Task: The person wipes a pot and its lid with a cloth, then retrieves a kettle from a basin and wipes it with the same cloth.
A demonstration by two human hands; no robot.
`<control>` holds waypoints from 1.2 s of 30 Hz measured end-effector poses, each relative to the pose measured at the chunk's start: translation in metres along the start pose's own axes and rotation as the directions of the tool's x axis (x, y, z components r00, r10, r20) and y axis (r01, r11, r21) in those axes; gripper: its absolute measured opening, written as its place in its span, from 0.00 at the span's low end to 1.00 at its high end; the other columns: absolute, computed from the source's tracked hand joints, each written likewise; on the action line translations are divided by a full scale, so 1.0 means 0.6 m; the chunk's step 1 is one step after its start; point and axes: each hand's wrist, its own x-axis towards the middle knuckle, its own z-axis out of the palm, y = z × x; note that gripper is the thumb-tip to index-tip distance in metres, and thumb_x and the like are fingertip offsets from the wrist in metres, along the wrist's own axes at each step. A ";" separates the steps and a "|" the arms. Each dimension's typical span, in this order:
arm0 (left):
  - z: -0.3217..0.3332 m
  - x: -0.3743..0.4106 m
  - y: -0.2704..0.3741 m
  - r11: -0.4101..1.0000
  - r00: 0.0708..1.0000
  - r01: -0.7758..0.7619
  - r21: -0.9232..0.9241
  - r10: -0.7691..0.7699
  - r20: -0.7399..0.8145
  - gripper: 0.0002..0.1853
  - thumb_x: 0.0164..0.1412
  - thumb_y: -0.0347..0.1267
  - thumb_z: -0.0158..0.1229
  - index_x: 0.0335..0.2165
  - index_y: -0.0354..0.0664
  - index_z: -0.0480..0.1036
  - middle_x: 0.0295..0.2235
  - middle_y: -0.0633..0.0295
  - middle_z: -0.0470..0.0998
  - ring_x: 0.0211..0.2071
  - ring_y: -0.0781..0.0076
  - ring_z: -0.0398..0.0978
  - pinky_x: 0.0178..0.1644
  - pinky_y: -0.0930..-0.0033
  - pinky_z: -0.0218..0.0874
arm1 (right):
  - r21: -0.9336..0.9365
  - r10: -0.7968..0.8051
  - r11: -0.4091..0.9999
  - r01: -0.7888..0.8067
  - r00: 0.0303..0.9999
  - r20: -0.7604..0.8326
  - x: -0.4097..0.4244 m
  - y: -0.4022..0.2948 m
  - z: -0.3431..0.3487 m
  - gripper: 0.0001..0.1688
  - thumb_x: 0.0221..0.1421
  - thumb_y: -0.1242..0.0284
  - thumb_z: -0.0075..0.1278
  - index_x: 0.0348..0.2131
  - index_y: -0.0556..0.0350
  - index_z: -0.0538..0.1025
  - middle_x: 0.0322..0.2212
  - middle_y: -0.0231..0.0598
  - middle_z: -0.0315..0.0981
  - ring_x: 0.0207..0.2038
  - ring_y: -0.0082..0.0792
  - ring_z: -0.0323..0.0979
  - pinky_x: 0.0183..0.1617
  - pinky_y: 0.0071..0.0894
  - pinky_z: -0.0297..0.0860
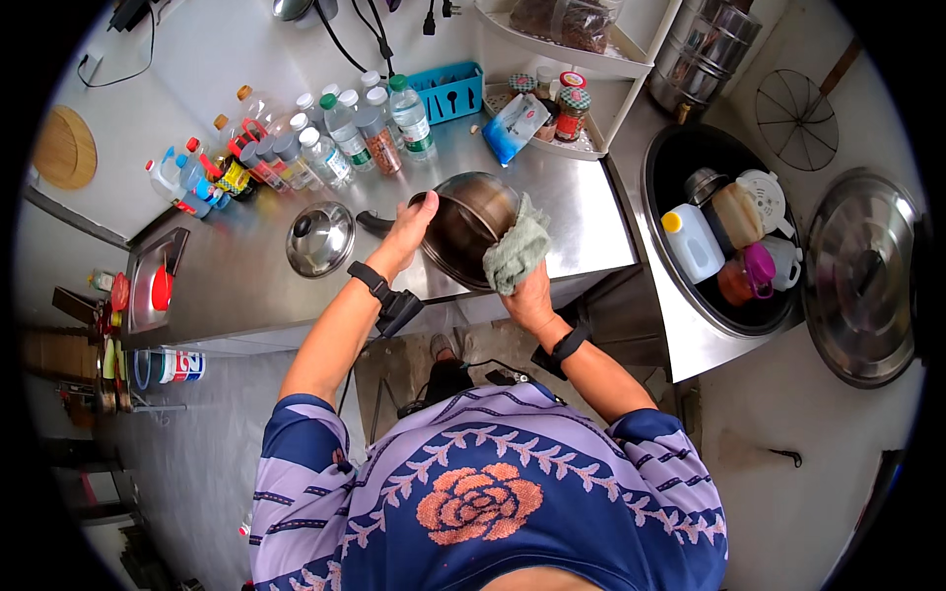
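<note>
A metal pot [484,193] with a black handle [375,223] is tilted over the front part of the steel counter, its dark inside partly showing. My left hand [405,233] grips the pot's left rim beside the handle, thumb up. In my right hand [531,297] is a bunched grey-green cloth [519,244], pressed against the pot's right side; the cloth hides the fingertips. Left of the handle, a round shiny pot lid [320,240] with a black knob lies on the counter.
Several plastic bottles [344,129] and a blue utensil basket [451,92] line the back wall. A blue-white packet [515,127] leans by a white corner shelf [591,144]. Right, a large black cauldron [658,192] holds jugs; its big metal lid [861,277] stands beside it. Left is a sink [148,295].
</note>
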 end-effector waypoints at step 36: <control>0.119 -0.108 0.047 0.778 0.950 0.092 -0.621 0.118 0.288 0.18 0.52 0.19 0.44 0.43 0.35 0.67 0.40 0.60 0.72 0.44 0.70 0.70 0.50 0.66 0.60 | -0.147 0.170 0.983 -0.110 0.847 0.503 0.247 -0.044 0.026 0.44 0.47 0.37 0.34 0.21 0.64 0.76 0.27 0.56 0.71 0.33 0.54 0.68 0.41 0.44 0.61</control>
